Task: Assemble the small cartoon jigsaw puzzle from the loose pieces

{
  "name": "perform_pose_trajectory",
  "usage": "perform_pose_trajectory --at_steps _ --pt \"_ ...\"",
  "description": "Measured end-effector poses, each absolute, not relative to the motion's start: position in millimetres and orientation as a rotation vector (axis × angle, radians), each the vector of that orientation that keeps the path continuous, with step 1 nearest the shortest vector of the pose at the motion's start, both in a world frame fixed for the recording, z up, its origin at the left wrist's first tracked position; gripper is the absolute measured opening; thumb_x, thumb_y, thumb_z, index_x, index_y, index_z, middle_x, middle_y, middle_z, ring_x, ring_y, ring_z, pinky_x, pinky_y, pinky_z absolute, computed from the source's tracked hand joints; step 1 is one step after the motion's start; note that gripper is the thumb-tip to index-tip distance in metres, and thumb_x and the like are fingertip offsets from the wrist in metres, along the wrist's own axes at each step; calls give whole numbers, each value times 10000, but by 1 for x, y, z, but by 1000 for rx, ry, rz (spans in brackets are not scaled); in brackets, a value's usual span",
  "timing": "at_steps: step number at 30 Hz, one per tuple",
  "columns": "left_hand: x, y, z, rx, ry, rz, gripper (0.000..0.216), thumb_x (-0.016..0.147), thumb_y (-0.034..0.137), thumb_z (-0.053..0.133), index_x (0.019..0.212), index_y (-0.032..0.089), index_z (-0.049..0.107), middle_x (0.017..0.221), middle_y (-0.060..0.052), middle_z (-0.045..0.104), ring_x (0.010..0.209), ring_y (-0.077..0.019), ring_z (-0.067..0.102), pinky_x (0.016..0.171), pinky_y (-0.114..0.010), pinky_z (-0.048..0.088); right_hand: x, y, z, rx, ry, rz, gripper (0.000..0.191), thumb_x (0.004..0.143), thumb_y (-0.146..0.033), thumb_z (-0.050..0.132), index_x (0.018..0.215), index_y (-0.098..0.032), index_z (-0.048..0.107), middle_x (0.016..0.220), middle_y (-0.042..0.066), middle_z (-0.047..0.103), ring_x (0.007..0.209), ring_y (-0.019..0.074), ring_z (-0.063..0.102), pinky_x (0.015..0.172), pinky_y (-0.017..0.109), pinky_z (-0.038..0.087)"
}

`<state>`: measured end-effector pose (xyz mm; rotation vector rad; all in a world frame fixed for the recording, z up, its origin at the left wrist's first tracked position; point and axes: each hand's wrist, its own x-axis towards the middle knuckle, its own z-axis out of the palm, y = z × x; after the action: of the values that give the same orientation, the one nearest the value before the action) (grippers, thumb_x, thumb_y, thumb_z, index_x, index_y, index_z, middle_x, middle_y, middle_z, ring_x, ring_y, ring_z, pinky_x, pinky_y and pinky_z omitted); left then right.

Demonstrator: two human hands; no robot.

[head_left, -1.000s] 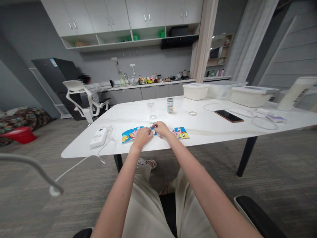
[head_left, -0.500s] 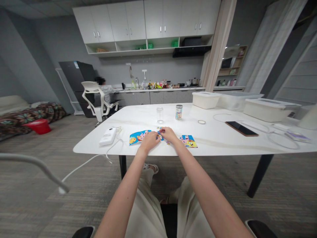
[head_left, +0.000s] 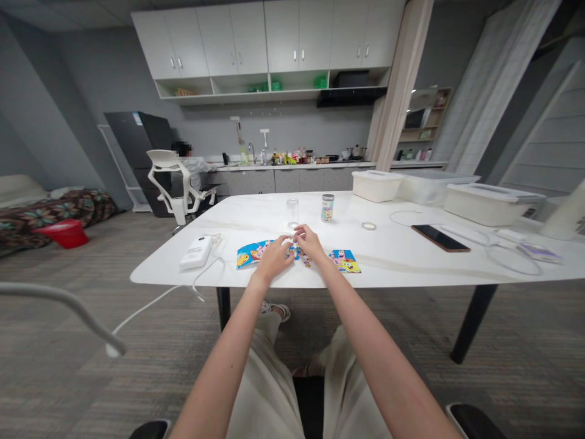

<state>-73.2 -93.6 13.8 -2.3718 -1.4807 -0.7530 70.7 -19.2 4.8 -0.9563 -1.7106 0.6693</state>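
— Where are your grips right now?

— I have both just inside the near edge of the smooth white worktop (head_left: pixel 183 279). My left grip (head_left: pixel 274 259) is curled knuckles-up, fingertips down on the small loose multicoloured puzzle pieces (head_left: pixel 299 256). My right grip (head_left: pixel 311 241) sits just beyond it, fingers bent toward the same little pile. I cannot tell whether either one has a piece pinched, because the fingers hide it.

— Why so close together?

— I'd judge it's because the pieces are tiny and flat, so fingertips have to meet over them. A flat blue cartoon-printed puzzle section (head_left: pixel 249 253) lies outside my left grip and a second blue cartoon section (head_left: pixel 346 261) outside my right. The loose pieces sit between the two.

— Any room to move?

— It's tight toward me, with the edge right behind my wrists. Further out from my left grip is a white boxy device with a trailing cable (head_left: pixel 196 251). Beyond both grips there's bare worktop, then a clear empty glass jar (head_left: pixel 292 211) and a printed lidded canister (head_left: pixel 327 207), both upright. A flat black phone (head_left: pixel 440 238) lies well apart on the right.
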Motion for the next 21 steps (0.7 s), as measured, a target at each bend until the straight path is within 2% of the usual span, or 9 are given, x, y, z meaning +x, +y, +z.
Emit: perform_pose_trajectory --at_steps 4,7,13,21 --pt "-73 -94 15 -2379 -1486 -730 376 890 236 516 1258 190 581 1406 -125 497 1278 -271 502 1051 -420 427 70 -19 7 -934 -1643 706 259 755 -112 509 991 -218 527 799 -26 616 735 138 637 726 280 512" --pt "-72 -95 16 -2409 -1484 -718 405 894 215 498 1296 207 547 1401 -109 521 1294 -255 492 1068 -425 410 69 -19 6 -921 -1639 697 276 740 -114 510 996 -218 512 798 -24 613 745 143 637 738 288 511" --pt "-72 -95 15 -2414 -1474 -721 365 883 198 505 1240 177 573 1322 -114 591 1215 -257 552 1042 -426 425 69 -19 4 -892 -1659 655 352 728 -85 480 1050 -225 474 834 -23 626 688 126 618 686 267 500" --pt "-71 -95 15 -2386 -1506 -663 312 879 170 497 1176 184 592 1254 -99 624 1156 -265 582 1007 -451 435 69 -17 3 -840 -1686 650 287 737 -93 503 994 -222 497 801 -20 638 679 133 621 694 277 499"
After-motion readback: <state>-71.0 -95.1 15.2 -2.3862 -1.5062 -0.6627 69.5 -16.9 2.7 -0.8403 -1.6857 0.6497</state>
